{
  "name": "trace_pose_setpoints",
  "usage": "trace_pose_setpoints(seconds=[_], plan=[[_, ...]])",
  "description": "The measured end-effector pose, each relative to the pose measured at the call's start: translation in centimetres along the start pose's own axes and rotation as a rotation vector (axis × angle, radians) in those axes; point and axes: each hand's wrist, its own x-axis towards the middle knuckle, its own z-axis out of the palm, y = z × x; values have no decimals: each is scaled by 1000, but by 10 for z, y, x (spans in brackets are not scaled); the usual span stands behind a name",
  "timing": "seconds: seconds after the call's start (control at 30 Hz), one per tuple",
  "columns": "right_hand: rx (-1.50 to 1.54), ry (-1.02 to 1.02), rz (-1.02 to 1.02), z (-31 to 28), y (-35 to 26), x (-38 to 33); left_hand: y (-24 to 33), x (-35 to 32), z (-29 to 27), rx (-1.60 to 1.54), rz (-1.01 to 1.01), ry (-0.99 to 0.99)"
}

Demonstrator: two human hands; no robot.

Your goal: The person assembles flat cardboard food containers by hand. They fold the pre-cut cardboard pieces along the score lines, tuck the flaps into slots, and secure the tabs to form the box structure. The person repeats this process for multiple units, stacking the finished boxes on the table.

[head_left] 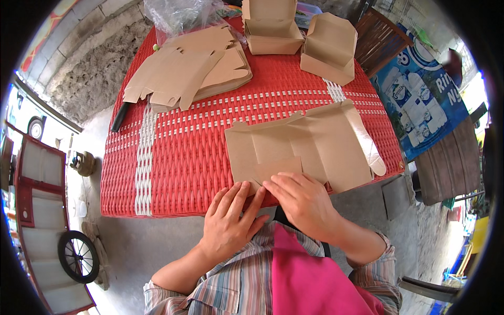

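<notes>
I see both hands at the near edge of the red woven surface (173, 157), pressing a flap of a flat brown cardboard blank (310, 147). The left hand (228, 223) lies flat, fingers spread and released; the right hand (302, 202) pinches the fold. Two folded boxes (273, 29) stand at the far end — done, I judge — while a stack of unfolded blanks (194, 65) waits, so most work remains
</notes>
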Motion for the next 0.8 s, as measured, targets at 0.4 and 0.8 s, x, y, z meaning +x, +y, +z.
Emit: trace_pose_setpoints(seconds=[0.4, 0.8], plan=[[-166, -78, 29, -15, -5, -9, 4, -6, -1, 35, -84, -34], [-80, -35, 153, -43, 21, -27, -7, -15, -6, 66, -139, 29]])
